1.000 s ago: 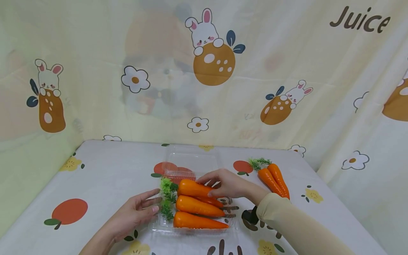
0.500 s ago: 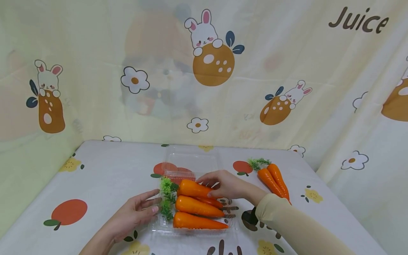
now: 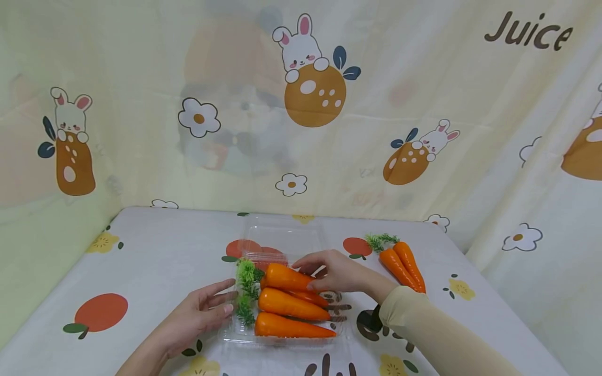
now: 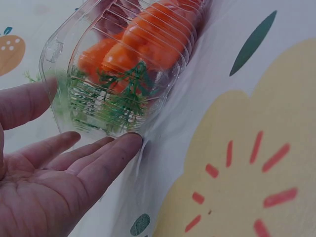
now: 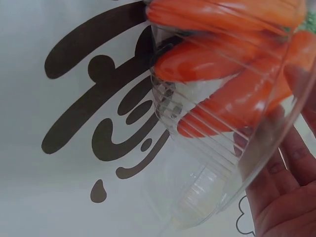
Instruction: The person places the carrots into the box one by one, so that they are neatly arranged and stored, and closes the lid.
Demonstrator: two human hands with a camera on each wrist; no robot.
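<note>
A clear plastic clamshell box (image 3: pixel 277 341) lies on the table with its lid (image 3: pixel 284 236) folded back. Inside are several toy carrots, their green tops to the left: a front carrot (image 3: pixel 292 326), a middle carrot (image 3: pixel 291 304), and a rear carrot (image 3: pixel 282 276) on top of another, mostly hidden carrot (image 3: pixel 311 298). My right hand (image 3: pixel 336 271) grips the rear carrot, thumb on the near side, fingers behind. In the right wrist view, part of that hand shows through the clear wall. My left hand (image 3: pixel 199 313) touches the box's left end, fingers (image 4: pixel 98 168) extended.
Two more carrots (image 3: pixel 403 266) with green tops lie on the table right of the box, past my right forearm. A printed cloth (image 3: pixel 155 266) covers the table. Patterned curtains (image 3: pixel 235 151) rise behind and at the sides.
The rear carrot's thick end has shifted slightly to the right, showing a little more of the carrot beneath. Both hands stay nearly where they were.
</note>
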